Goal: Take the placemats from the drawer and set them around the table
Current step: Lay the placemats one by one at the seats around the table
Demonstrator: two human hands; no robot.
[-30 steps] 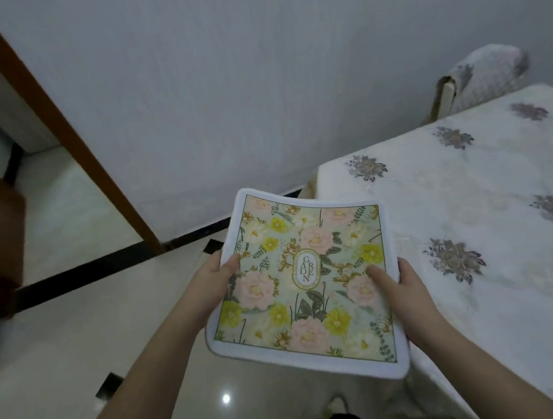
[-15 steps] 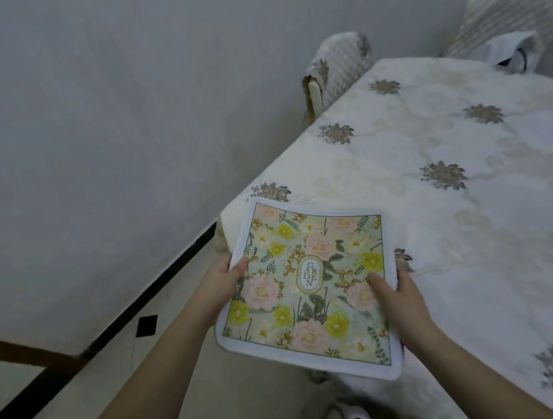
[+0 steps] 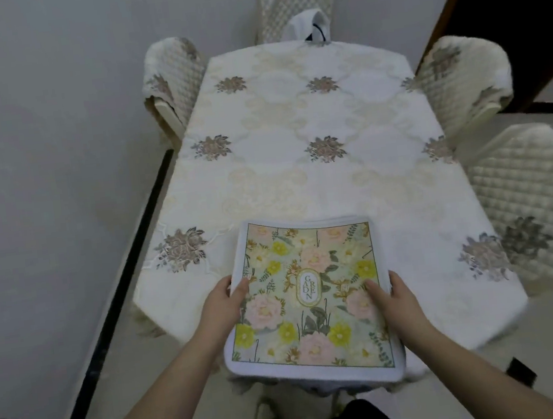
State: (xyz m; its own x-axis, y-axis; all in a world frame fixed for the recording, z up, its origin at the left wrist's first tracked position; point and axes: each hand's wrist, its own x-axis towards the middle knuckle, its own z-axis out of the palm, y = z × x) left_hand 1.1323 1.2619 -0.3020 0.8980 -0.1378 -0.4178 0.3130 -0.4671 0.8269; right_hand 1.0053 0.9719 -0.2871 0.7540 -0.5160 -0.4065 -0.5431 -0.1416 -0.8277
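Head view, looking down the length of the table.

Item: square floral-printed placemats with white border and a central oval label (image 3: 312,294), apparently a stack, since layered edges show at the far side; the count cannot be told. Position: held over the near end of the table, partly above the cloth and partly overhanging the near edge; whether the underside touches the cloth cannot be told.

Left hand (image 3: 222,305): grips the left edge, thumb on top, fingers hidden beneath. Right hand (image 3: 393,294): grips the right edge, thumb laid on the printed face. Likely reason for the two-sided hold: it keeps a limp stack flat and square for laying down.

Surface: long table under a cream embroidered tablecloth with brown flower motifs (image 3: 299,179). Seating: quilted cream-covered chairs (image 3: 460,85) at both sides and the far end, marking where settings likely belong.

Status: no placemat set out yet.
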